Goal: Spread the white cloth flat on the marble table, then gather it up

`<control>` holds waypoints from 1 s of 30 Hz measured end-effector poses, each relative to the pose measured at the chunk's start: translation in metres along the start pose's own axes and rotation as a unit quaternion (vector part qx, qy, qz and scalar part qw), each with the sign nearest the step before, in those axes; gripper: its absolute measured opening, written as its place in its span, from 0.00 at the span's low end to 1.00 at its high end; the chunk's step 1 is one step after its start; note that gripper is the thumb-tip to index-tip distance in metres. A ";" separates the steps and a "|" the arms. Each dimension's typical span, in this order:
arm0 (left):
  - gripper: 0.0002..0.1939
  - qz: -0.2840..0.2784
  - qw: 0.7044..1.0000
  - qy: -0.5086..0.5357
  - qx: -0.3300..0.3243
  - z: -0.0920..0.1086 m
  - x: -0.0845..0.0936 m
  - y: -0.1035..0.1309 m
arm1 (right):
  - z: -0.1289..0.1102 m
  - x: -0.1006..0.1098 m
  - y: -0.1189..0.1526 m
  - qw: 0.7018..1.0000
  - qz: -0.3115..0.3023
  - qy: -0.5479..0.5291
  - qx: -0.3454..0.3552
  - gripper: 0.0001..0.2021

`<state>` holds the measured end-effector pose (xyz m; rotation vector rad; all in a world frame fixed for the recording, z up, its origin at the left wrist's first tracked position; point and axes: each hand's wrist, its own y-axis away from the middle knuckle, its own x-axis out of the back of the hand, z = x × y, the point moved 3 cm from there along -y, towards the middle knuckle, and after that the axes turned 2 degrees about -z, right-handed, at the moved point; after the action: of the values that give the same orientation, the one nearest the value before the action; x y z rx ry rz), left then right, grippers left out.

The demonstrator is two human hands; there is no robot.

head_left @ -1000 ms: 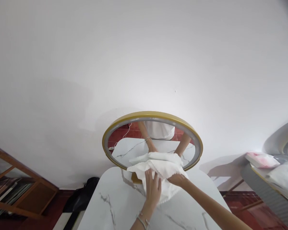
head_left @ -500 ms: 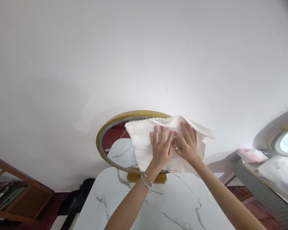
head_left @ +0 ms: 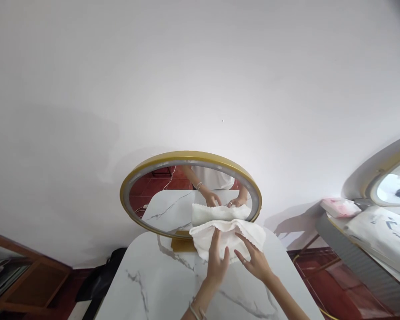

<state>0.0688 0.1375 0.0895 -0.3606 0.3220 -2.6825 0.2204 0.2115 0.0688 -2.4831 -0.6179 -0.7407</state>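
A white cloth (head_left: 228,238) lies bunched and rumpled at the foot of an oval gold-framed mirror (head_left: 186,155), partly covering its lower right rim. On the cloth's left part rests my left hand (head_left: 217,262), fingers stretched out and apart, a pale bracelet at the wrist. To its right, my right hand (head_left: 255,262) touches the cloth with spread fingers. The mirror's gold base (head_left: 182,244) shows left of the cloth on a white marbled table (head_left: 173,289). Both hands and the cloth are reflected in the glass.
At the right, another table holds a pink-and-white packet (head_left: 340,207) and a printed white bag (head_left: 383,229). A second round mirror (head_left: 391,184) stands behind them. Left are a wooden glass-fronted cabinet (head_left: 33,284) and a black item (head_left: 102,278). A white wall (head_left: 200,66) rises behind.
Both hands and the cloth have moved down from the mirror's right half to its lower edge. The cloth is more bunched, and more of the glass shows. The camera view has shifted slightly.
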 end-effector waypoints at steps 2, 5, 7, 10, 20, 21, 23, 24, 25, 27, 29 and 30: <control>0.35 0.079 0.971 0.186 0.126 -0.002 0.005 -0.001 | 0.001 -0.004 0.013 0.979 0.044 -0.172 -0.104 0.25; 0.29 0.205 0.843 0.388 0.311 0.005 0.017 -0.005 | 0.002 -0.010 0.022 0.881 0.159 -0.386 -0.221 0.24; 0.23 0.256 0.767 0.448 0.381 0.012 0.029 -0.007 | 0.003 -0.013 0.019 0.807 0.196 -0.488 -0.269 0.25; 0.17 0.284 0.738 0.440 0.425 0.014 0.048 -0.007 | 0.007 -0.013 0.011 0.737 0.214 -0.533 -0.356 0.27; 0.26 0.245 0.710 0.363 0.551 -0.024 0.091 0.015 | 0.018 -0.004 0.037 0.775 0.157 -0.433 -0.434 0.24; 0.27 0.234 0.709 0.366 0.556 -0.024 0.093 0.018 | 0.016 -0.002 0.043 0.779 0.150 -0.426 -0.436 0.24; 0.28 0.205 0.716 0.360 0.561 -0.024 0.095 0.026 | 0.014 0.002 0.057 0.787 0.144 -0.413 -0.435 0.26; 0.26 0.189 0.726 0.350 0.560 -0.023 0.095 0.031 | 0.014 0.003 0.064 0.791 0.139 -0.410 -0.432 0.26; 0.23 0.176 0.740 0.336 0.556 -0.023 0.095 0.037 | 0.013 0.004 0.071 0.795 0.135 -0.409 -0.427 0.26; 0.15 0.160 0.771 0.300 0.538 -0.023 0.093 0.049 | 0.014 0.006 0.088 0.799 0.127 -0.406 -0.426 0.25; 0.15 0.161 0.796 0.273 0.516 -0.023 0.091 0.064 | 0.015 0.009 0.104 0.796 0.127 -0.397 -0.438 0.22; 0.18 0.162 0.808 0.258 0.504 -0.021 0.091 0.071 | 0.014 0.012 0.112 0.792 0.136 -0.392 -0.447 0.20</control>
<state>0.0088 0.0390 0.0681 0.6878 -0.8200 -2.1575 0.2944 0.1344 0.0310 -3.6736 -0.1038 0.2782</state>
